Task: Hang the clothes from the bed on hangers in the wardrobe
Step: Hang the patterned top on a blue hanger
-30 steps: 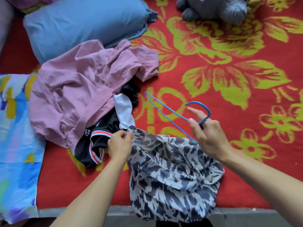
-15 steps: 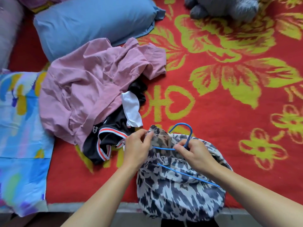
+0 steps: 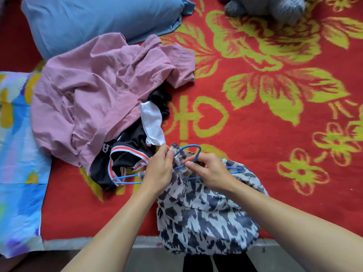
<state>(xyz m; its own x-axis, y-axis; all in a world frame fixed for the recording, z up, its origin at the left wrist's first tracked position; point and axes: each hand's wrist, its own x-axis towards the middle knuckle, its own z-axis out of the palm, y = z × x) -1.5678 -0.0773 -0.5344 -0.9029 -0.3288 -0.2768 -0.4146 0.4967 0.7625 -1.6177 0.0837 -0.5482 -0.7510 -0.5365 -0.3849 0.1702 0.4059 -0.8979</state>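
A black-and-white patterned garment (image 3: 204, 214) hangs over the bed's front edge. A thin blue wire hanger (image 3: 191, 149) lies across its top, its hook pointing away from me. My left hand (image 3: 160, 169) pinches the garment's neck edge beside the hook. My right hand (image 3: 208, 171) grips the hanger just below the hook. The hanger's left end (image 3: 125, 179) sticks out past my left wrist; its right end (image 3: 233, 170) lies on the fabric. A pink shirt (image 3: 94, 95) and a black garment with striped trim (image 3: 125, 156) lie heaped to the left.
The bed has a red blanket with yellow-green flowers (image 3: 275, 107). A blue pillow (image 3: 98, 18) lies at the back left, a grey plush toy (image 3: 271, 6) at the back right, and a multicoloured sheet (image 3: 15, 154) along the left. The bed's grey edge (image 3: 98, 242) runs below.
My right hand brought the hanger from above the blanket down onto the patterned garment and turned it level. Both hands now meet at the garment's neck by the hook.
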